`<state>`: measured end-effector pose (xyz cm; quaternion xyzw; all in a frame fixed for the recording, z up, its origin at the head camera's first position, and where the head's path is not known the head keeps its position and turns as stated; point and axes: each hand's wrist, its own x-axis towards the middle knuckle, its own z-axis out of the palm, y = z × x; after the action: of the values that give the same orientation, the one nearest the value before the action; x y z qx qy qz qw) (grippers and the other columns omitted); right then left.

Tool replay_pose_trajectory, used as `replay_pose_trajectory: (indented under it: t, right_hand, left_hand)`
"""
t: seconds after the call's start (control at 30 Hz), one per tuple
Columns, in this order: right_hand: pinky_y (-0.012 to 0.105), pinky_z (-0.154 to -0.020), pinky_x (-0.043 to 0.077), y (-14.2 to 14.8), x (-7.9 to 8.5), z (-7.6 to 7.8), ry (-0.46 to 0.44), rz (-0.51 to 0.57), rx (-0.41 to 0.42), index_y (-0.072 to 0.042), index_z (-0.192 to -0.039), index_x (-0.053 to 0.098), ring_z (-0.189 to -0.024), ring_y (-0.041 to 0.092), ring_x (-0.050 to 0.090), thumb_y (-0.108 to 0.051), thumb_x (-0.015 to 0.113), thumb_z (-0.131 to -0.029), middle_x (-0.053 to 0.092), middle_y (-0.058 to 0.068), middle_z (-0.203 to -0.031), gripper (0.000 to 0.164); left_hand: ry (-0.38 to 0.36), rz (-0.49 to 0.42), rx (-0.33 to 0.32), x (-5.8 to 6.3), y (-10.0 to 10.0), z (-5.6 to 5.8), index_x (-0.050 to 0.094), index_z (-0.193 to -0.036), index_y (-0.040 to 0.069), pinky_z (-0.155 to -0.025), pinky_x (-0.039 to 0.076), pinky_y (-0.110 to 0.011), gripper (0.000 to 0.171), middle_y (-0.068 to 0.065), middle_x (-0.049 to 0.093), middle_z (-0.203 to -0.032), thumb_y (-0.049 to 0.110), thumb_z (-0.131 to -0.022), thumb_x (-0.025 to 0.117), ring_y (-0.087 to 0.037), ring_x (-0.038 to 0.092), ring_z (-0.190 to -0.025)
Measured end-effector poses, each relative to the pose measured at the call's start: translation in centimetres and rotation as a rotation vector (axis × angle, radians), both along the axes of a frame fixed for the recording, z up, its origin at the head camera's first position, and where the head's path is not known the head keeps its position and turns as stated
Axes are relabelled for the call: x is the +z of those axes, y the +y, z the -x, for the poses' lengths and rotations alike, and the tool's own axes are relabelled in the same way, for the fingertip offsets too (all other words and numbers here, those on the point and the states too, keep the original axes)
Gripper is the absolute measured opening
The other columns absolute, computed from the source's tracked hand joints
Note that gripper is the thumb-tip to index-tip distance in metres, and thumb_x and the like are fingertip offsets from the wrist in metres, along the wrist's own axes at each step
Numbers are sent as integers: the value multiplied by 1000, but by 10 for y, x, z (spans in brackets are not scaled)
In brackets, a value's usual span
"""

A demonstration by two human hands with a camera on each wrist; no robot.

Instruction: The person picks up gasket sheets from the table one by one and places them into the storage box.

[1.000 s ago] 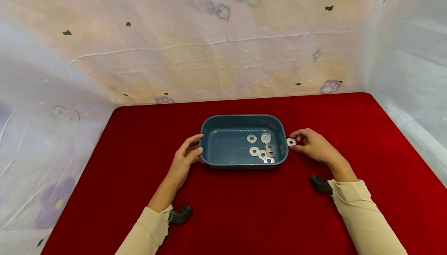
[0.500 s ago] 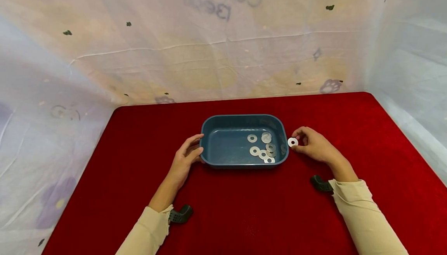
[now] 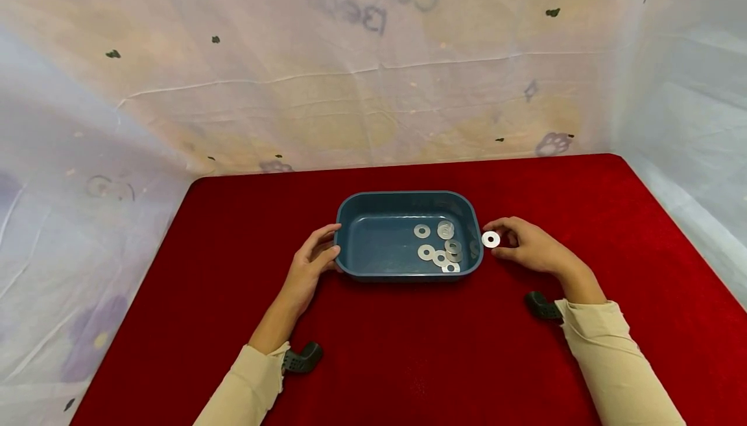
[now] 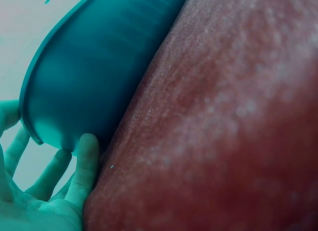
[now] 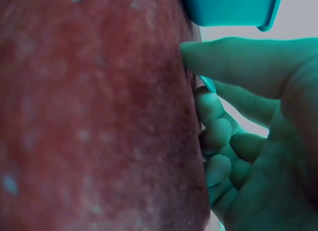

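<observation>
A blue-grey rectangular bin (image 3: 373, 277) stands on the red cloth with several flat metal washers (image 3: 426, 253) toward its right end, some overlapping. My left hand (image 3: 306, 267) touches the bin's left end. In the left wrist view, its fairly straight fingers (image 4: 88, 156) rest against the outer wall and rim. Just outside the right end, my right hand (image 3: 533, 248) pinches a single washer (image 3: 491, 239) between thumb and forefinger. From the right wrist, only a thin edge of this washer (image 5: 207, 84) shows beneath the thumb; the other fingers are curled in.
Red cloth (image 3: 420, 342) covers the table around the bin. Pale printed sheeting (image 3: 327, 102) hangs behind and on both sides. A dark curved mount (image 3: 303, 357) sits at the left wrist, and a similar mount (image 3: 541, 306) at the right wrist.
My right hand has shifted slightly right, and the washer at its fingertips has moved a little away from the bin, now showing more fully. The left hand and bin stay put.
</observation>
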<state>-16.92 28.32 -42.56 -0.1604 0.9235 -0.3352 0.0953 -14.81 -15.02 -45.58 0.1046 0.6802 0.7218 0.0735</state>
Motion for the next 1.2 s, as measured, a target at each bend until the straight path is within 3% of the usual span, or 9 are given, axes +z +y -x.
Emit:
replay_pose_trajectory:
  t: [0.5,0.93,1.2]
  right_hand:
    - [23,-68,44,3,2,-3,9,-39,-17,-5,-119,67,-78,16,51,-10,75,-86,62,6,-94,35]
    - [23,-65,40,0,1,-3,94,-80,-54,-10,-104,74,-76,15,49,-14,80,-81,60,2,-86,25]
    - [23,-64,41,0,3,-3,156,-55,-86,-16,-106,74,-77,16,49,-17,81,-81,60,2,-88,26]
  left_hand:
    - [-17,6,5,1,3,-1,46,-146,13,-78,55,-24,47,-15,47,-142,19,-101,58,-18,58,-108]
    - [0,14,3,-1,-1,-1,46,-147,13,-78,55,-23,47,-14,46,-143,19,-102,58,-16,58,-109]
    - [8,6,-4,-1,-1,0,45,-147,12,-78,55,-23,47,-15,46,-144,18,-102,58,-19,58,-110]
